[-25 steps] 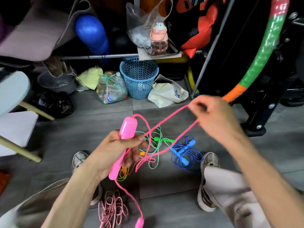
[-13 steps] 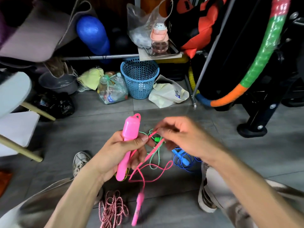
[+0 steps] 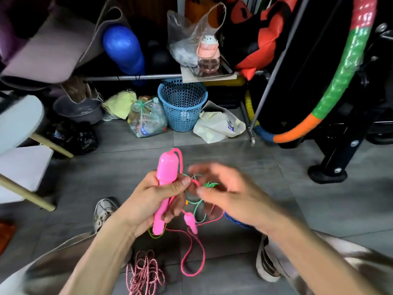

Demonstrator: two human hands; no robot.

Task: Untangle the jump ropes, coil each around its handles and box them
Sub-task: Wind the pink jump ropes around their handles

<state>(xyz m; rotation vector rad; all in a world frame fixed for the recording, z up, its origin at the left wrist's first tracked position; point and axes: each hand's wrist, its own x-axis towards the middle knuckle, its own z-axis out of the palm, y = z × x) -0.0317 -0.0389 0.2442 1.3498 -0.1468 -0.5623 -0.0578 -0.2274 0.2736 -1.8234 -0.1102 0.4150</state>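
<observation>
My left hand [image 3: 155, 201] grips the upright pink handle [image 3: 167, 169] of the pink jump rope [image 3: 192, 258]. The rope leaves the handle's top and hangs in a loop below my hands. Its second pink handle [image 3: 190, 222] dangles just under my left fingers. My right hand [image 3: 225, 194], blurred by motion, pinches the pink rope beside my left thumb. On the floor beneath lie a green-and-white rope [image 3: 200, 209], a blue rope [image 3: 235, 221] mostly hidden by my right hand, and a red-and-white rope [image 3: 145, 273]. No box is in sight.
My shoes [image 3: 104, 211] flank the ropes on the grey tile floor [image 3: 255, 262]. A blue mesh basket [image 3: 182, 103], a bag of bottles [image 3: 146, 120] and a white bag [image 3: 219, 124] stand at the back. A striped hoop [image 3: 340, 81] leans at right; a white stool [image 3: 19, 124] stands left.
My right hand came in from the far right to beside my left thumb, bringing the pink rope along. The stretched rope went slack, and the second pink handle rose from the floor to just below my left hand.
</observation>
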